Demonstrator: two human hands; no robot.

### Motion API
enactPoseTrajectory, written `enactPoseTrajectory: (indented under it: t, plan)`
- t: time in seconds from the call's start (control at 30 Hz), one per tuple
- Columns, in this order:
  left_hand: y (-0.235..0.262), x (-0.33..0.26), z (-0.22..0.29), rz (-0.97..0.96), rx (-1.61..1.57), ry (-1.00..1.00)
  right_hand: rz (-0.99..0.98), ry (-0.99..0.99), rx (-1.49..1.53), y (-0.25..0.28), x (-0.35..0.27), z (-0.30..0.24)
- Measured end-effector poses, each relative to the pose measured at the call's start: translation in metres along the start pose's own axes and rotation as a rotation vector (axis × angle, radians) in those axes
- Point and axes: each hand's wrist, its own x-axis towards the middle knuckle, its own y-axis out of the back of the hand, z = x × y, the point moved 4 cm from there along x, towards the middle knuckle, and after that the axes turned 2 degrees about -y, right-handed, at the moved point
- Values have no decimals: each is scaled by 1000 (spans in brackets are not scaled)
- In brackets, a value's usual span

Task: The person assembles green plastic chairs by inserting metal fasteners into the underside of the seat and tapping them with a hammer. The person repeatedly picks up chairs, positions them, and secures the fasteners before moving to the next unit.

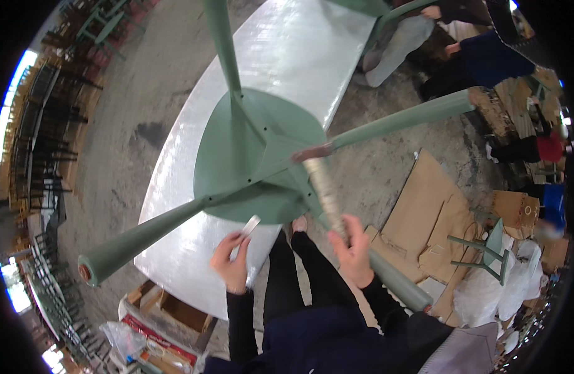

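Note:
A green chair (pixel 256 162) lies upside down on a long silvery table (pixel 287 56), its legs pointing up and outward. My right hand (pixel 352 249) grips the near right leg (pixel 393 280), where a band of pale wrapping (pixel 324 184) winds around it. My left hand (pixel 233 258) holds a small flat silvery piece (pixel 251 225) just below the seat's edge, apart from the chair. My dark trousers and one shoe show between my hands.
Flattened cardboard (pixel 430 212) covers the floor at right, with another green chair (pixel 486 249) and white plastic bags. Open boxes (pixel 175 308) sit under the table's near end. Other people sit at the upper right. Stacked dark chairs line the left wall.

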Motion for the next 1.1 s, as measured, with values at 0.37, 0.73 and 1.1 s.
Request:
enactPoseTrajectory:
  t: [0.37, 0.73, 1.1]
  plan:
    - [-169, 85, -42, -257, 136, -400, 224, -345, 279, -46, 37, 54]
    - [-191, 99, -66, -289, 212, -433, 276, -176, -239, -81, 51, 107]
    - [-200, 99, -64, -269, 206, -405, 229, -161, -380, -86, 63, 127]
